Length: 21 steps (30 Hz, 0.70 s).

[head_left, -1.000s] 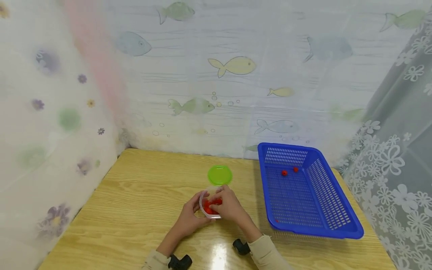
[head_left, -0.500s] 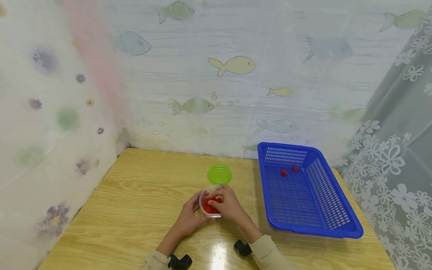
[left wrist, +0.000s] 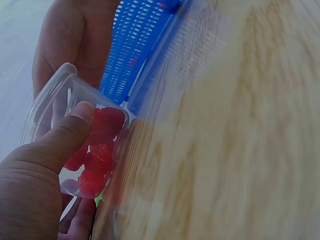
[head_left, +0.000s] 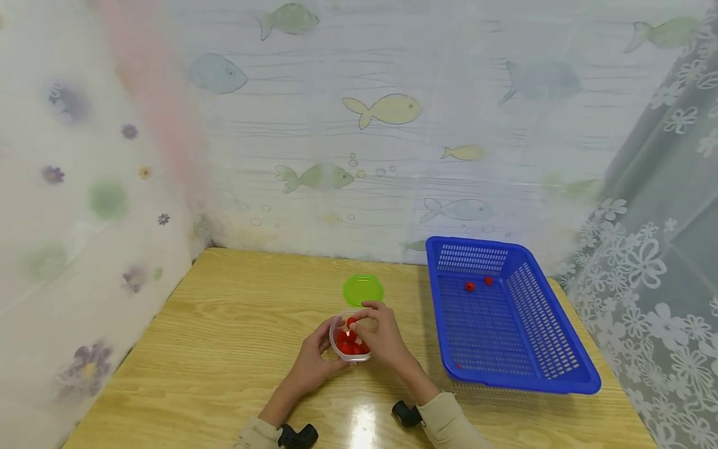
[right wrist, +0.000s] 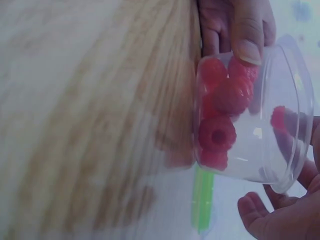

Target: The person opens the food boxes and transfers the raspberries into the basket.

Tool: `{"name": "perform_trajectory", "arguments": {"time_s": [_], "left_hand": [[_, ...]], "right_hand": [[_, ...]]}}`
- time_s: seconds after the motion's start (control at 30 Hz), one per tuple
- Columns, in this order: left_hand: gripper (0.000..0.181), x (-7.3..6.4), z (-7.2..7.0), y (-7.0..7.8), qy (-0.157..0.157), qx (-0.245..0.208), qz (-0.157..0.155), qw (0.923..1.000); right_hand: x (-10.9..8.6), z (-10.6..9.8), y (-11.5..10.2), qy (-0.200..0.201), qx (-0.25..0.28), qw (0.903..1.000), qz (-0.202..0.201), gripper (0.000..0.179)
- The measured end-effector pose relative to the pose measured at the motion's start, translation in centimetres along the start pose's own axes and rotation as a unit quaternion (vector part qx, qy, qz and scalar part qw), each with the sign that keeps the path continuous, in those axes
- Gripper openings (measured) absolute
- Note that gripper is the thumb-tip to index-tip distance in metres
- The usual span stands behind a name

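Observation:
A clear plastic tub (head_left: 354,358) stands on the table with several raspberries (right wrist: 232,96) at its bottom. My left hand (head_left: 314,363) grips the tub from the left side, its thumb pressed along the wall in the left wrist view. At the tub's mouth my right hand (head_left: 387,342) pinches a single raspberry (head_left: 351,322) between thumb and fingertips, above the others. The right wrist view shows that held raspberry through the clear wall, near the rim. Some fruit is hidden behind the right hand in the head view.
A green lid (head_left: 363,290) lies on the wooden table (head_left: 241,312) just behind the tub. To the right stands a blue plastic basket (head_left: 439,324), with two raspberries (head_left: 470,287) near its far end. A patterned curtain (head_left: 387,143) hangs behind the table.
My right hand has risen a little from the fruit inside the tub and holds one raspberry near the rim. The left hand and tub have stayed in place.

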<state>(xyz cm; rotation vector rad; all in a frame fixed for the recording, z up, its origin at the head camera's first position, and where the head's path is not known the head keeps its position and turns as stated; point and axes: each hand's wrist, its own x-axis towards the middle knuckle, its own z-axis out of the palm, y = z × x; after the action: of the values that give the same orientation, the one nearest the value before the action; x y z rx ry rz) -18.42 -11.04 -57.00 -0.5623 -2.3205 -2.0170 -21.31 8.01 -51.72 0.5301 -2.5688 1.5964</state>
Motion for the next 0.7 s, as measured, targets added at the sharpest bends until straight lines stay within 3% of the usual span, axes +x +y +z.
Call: {"name": "perform_trajectory", "arguments": {"time_s": [0.7], "left_hand": [[0.089,0.0,0.0,0.1,0.003,0.012,-0.016,0.9998]], "right_hand": [[-0.5,-1.2,-1.5,0.047,0.098,0.9940,-0.011,0.010]]}}
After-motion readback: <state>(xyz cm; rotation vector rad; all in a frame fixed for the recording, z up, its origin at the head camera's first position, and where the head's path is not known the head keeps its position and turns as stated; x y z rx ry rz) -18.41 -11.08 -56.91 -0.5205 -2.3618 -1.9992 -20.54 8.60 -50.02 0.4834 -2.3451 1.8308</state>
